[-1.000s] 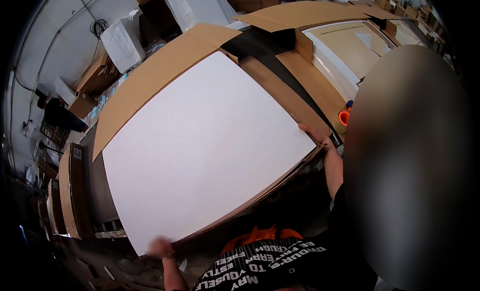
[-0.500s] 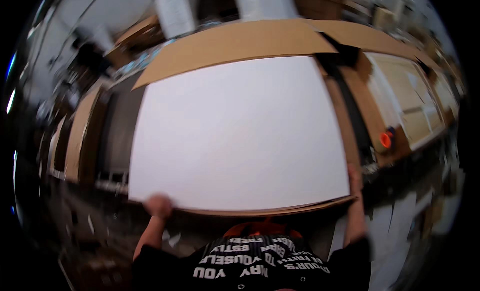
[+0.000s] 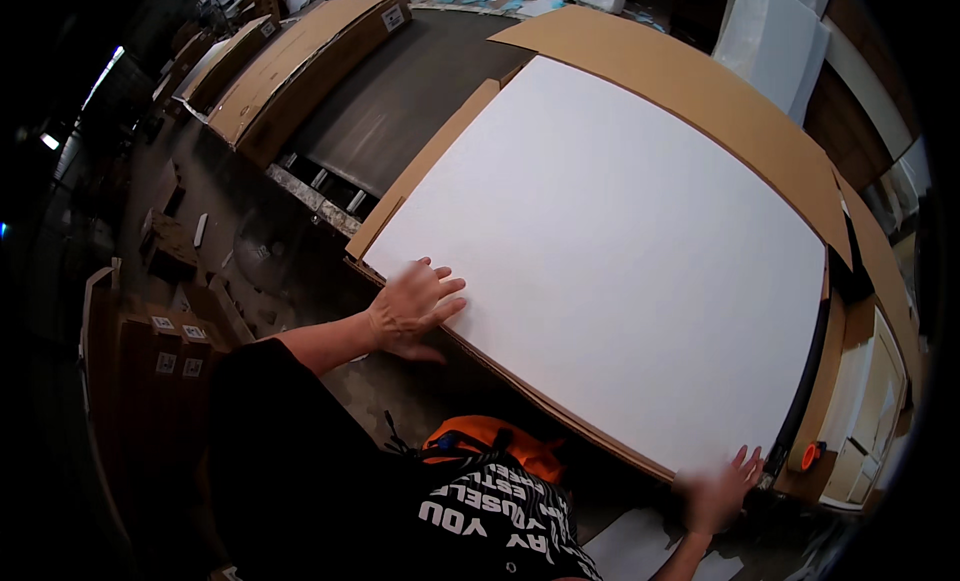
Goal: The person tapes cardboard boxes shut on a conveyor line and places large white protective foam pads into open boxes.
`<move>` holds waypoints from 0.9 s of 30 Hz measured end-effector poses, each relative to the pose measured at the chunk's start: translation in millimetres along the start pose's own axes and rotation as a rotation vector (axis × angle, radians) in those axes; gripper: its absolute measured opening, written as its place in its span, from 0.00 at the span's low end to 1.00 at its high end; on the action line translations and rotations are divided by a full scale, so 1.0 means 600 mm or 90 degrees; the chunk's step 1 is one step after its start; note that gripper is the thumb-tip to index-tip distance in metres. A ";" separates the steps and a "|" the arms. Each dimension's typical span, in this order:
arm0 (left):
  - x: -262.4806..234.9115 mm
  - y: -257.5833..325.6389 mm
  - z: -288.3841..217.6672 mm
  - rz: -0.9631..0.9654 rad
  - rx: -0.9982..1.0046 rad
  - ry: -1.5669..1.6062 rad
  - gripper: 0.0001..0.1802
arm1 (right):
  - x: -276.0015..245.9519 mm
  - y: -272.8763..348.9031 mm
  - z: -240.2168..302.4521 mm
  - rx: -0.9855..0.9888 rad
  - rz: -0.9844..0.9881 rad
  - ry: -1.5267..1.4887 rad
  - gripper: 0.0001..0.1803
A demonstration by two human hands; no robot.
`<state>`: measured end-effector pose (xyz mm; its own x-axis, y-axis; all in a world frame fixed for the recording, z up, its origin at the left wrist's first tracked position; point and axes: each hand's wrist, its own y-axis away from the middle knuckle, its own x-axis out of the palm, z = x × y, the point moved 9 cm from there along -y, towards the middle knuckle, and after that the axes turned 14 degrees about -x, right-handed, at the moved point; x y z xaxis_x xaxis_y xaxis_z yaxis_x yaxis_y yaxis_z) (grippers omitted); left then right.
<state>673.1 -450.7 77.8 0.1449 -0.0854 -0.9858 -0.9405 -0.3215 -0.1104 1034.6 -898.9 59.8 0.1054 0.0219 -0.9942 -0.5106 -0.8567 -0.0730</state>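
A large white sheet lies flat in an open cardboard box, whose far flap is folded outward. My left hand is at the sheet's near left edge, fingers spread over the white surface and thumb hanging beyond the edge. By the near right corner my right hand has its fingers stretched out, partly smeared by motion. Neither hand grips anything. Whether the palms press on the sheet or hover just above it, I cannot tell.
A dark conveyor belt runs left of the box, with closed cartons farther along. To the right stand an orange tape roll and another open box with a pale panel. More cartons are at the lower left.
The view has turned left, bringing more belt and cartons in. My hands have come away from the side edges, and their fingers are now spread at the near edge.
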 end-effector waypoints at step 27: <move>0.115 -0.139 -0.204 0.224 0.096 -0.024 0.77 | 0.042 -0.087 0.114 0.041 0.038 -0.125 0.57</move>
<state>799.0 -545.0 34.6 -0.2038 -0.1305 -0.9703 -0.9656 -0.1365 0.2211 1005.2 -818.5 33.2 -0.0922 0.0775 -0.9927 -0.5648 -0.8251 -0.0120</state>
